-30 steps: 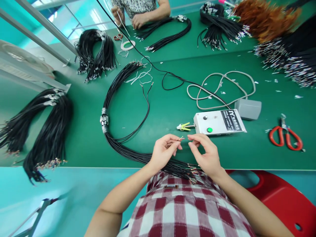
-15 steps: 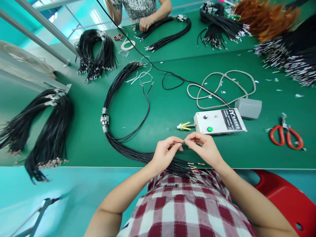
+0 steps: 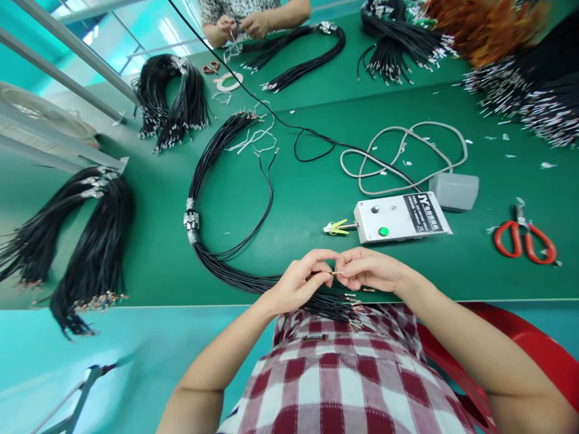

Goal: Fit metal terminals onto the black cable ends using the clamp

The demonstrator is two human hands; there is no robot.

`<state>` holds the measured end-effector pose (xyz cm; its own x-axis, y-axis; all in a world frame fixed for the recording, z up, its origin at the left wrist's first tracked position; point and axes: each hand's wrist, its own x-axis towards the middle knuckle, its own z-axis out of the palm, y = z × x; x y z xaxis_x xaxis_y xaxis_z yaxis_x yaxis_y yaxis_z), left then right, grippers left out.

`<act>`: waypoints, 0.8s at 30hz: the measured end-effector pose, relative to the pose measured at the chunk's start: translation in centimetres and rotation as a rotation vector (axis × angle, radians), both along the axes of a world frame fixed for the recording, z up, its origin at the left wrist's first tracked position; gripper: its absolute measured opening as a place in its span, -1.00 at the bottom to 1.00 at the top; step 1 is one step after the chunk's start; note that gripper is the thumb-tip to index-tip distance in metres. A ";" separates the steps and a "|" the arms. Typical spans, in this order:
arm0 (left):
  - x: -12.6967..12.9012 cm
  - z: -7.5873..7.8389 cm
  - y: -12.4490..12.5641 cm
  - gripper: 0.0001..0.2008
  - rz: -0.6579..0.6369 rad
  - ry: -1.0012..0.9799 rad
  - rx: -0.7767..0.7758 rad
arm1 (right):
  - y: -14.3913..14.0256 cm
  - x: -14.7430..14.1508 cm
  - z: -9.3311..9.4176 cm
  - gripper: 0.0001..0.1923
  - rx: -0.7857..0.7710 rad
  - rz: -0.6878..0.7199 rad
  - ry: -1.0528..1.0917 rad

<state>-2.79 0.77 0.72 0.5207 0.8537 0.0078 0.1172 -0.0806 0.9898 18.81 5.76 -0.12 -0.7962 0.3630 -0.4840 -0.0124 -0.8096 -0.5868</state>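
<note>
My left hand [image 3: 302, 281] pinches a black cable near its end, above the table's front edge. The fine stripped wires [image 3: 336, 273] of that cable stick out to the right, and my right hand [image 3: 368, 269] has its fingertips closed on them. Below my hands lies the bundle of black cables [image 3: 235, 272], curving from the far side round to the front, with bare copper-coloured ends [image 3: 355, 310] near my lap. A silver connector cluster [image 3: 191, 220] sits midway along the bundle. Just beyond my right hand is a white box [image 3: 398, 218] with a green button and a yellow-pronged tip [image 3: 337, 227].
Red-handled cutters [image 3: 525, 238] lie at the right, near a grey adapter [image 3: 454, 190] with a looped cord. More cable bundles [image 3: 94, 235] hang over the left edge. Across the table a co-worker's hands [image 3: 244, 25] hold white string. A red chair [image 3: 520, 343] stands beside me.
My right hand has turned and come lower, its fingers now more curled at the wire ends. My left hand stays on the cable. The co-worker's hands have come together.
</note>
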 end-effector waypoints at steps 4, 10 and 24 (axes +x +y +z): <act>0.5 -0.4 0.1 -0.65 0.086 -0.217 -0.241 | -1.2 -1.3 -0.4 -0.71 0.075 -0.151 0.015; 1.0 -0.7 0.4 -0.67 0.168 -0.352 -0.442 | -2.6 -2.3 -0.4 -0.70 0.172 -0.370 -0.034; 2.5 0.4 0.9 -0.66 0.358 -0.397 -0.581 | -1.5 -2.0 -0.8 -0.73 -0.071 -0.245 0.006</act>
<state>-0.33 1.64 1.14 0.2652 0.8931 -0.3633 -0.3324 0.4384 0.8351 16.82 4.28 -0.90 -0.6917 0.5111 -0.5102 -0.2169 -0.8209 -0.5283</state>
